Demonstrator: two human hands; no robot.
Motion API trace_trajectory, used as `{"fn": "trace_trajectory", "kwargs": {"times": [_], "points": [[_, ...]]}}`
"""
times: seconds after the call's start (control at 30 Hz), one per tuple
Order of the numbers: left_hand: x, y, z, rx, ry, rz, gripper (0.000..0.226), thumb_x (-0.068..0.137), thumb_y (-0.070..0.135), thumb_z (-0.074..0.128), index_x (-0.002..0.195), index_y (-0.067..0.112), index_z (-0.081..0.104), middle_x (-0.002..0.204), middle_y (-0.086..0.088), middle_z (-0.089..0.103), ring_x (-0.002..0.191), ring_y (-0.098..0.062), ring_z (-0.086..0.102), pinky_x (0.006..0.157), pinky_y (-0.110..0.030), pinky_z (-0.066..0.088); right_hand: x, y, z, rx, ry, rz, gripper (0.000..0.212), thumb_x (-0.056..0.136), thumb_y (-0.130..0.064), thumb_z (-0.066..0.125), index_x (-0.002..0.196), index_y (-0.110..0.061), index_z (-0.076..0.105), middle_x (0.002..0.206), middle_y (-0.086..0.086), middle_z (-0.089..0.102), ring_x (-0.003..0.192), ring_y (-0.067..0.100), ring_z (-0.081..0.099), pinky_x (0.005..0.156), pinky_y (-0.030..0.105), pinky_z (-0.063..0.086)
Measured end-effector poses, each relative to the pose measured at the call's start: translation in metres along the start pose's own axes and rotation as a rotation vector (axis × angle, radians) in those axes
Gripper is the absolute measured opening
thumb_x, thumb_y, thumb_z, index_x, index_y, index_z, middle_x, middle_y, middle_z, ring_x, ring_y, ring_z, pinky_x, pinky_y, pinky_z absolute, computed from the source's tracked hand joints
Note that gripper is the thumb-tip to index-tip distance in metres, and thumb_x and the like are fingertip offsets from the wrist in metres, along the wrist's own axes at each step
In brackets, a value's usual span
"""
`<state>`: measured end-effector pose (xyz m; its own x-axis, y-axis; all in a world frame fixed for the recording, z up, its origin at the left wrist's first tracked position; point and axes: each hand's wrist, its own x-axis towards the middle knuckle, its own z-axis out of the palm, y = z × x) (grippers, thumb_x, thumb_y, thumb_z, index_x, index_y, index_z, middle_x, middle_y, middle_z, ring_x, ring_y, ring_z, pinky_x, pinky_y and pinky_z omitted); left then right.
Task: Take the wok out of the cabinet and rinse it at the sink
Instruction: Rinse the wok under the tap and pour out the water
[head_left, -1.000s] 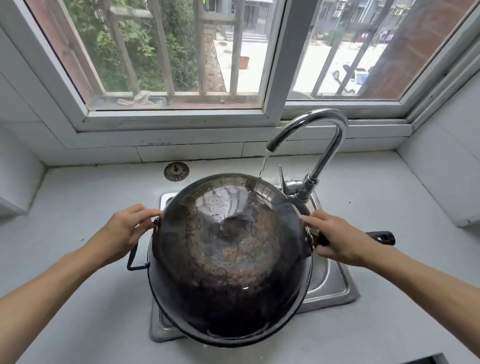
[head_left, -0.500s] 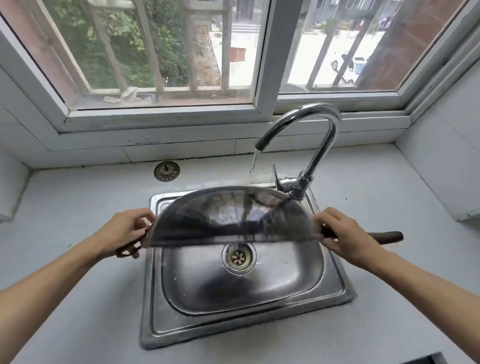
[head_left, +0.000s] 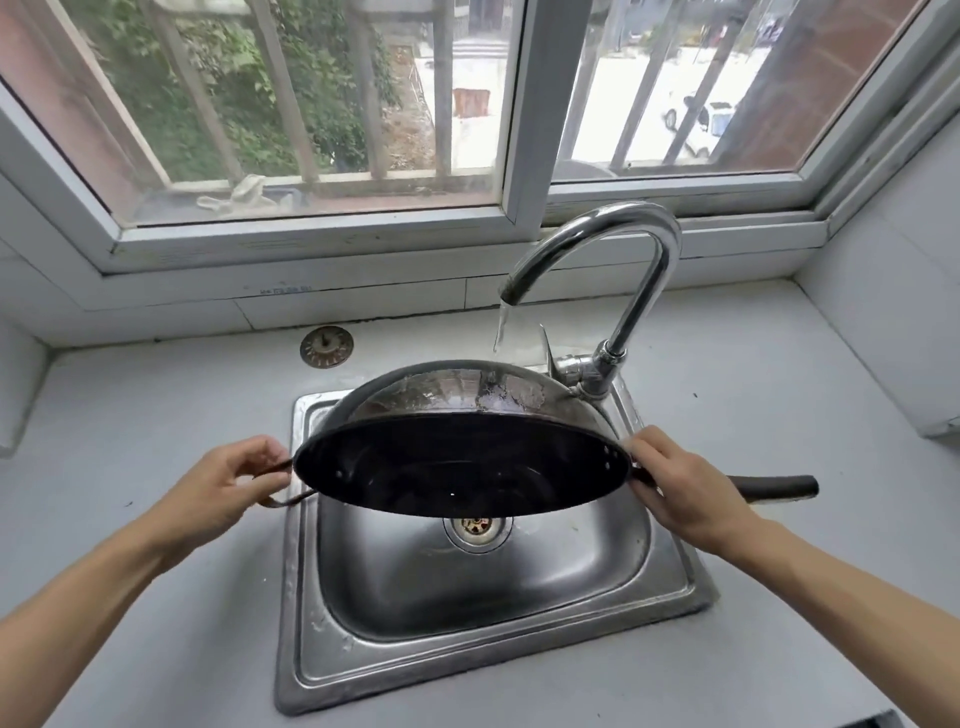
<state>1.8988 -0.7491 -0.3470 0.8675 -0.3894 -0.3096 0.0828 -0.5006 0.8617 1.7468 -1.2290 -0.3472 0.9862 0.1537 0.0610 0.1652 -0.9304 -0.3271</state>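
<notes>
A dark round wok (head_left: 457, 467) hangs over the steel sink (head_left: 498, 670), tilted so its black inside faces me. Its wet outer bottom points toward the window. Water runs from the curved chrome tap (head_left: 613, 270) onto that outer side. My left hand (head_left: 218, 488) grips the small loop handle on the wok's left. My right hand (head_left: 685, 493) holds the base of the long dark handle (head_left: 774, 488), which sticks out to the right. The sink drain (head_left: 475, 527) shows below the wok's rim.
A round metal drain strainer (head_left: 326, 346) lies on the grey counter (head_left: 130, 426) behind the sink's left corner. A barred window (head_left: 311, 104) spans the back wall. White tiled walls close both sides. A dark object's corner (head_left: 878, 719) shows at the bottom right edge.
The wok has been rotated on its handles: first its domed bottom faced me, then it stood edge-on, and now its inside faces me. Both hands kept their grip. Water keeps running.
</notes>
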Motion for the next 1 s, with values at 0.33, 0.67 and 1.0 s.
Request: {"fn": "trace_trajectory", "kwargs": {"times": [0.33,0.67,1.0], "points": [[0.0,0.008,0.0,0.491,0.169,0.243,0.031,0.074,-0.006,0.077,0.074,0.022,0.062,0.068,0.0,0.053,0.067,-0.019,0.056,0.058,-0.015,0.046,-0.004,-0.004,0.007,0.021,0.045,-0.025,0.048,0.081,-0.002,0.069,0.118,-0.023,0.046,0.109,-0.004,0.051,0.067,0.027,0.06,0.051,0.04,0.051],[-0.005,0.02,-0.004,0.621,0.123,0.251,0.039,0.069,-0.016,0.066,0.082,0.02,0.062,0.078,0.007,0.05,0.069,-0.009,0.052,0.061,-0.021,0.042,-0.002,0.003,0.002,-0.035,-0.078,-0.018,0.05,0.084,-0.005,0.067,0.122,-0.022,0.04,0.113,-0.004,0.041,0.071,0.026,0.06,0.058,0.039,0.053],[0.003,0.02,-0.002,0.645,0.148,0.271,0.04,0.07,-0.019,0.063,0.083,0.019,0.062,0.082,0.008,0.051,0.075,-0.01,0.054,0.065,-0.012,0.038,0.0,0.006,-0.003,0.022,-0.247,-0.012,0.063,0.087,0.005,0.053,0.128,-0.033,0.026,0.119,-0.013,0.031,0.081,0.019,0.056,0.072,0.033,0.049]]}}
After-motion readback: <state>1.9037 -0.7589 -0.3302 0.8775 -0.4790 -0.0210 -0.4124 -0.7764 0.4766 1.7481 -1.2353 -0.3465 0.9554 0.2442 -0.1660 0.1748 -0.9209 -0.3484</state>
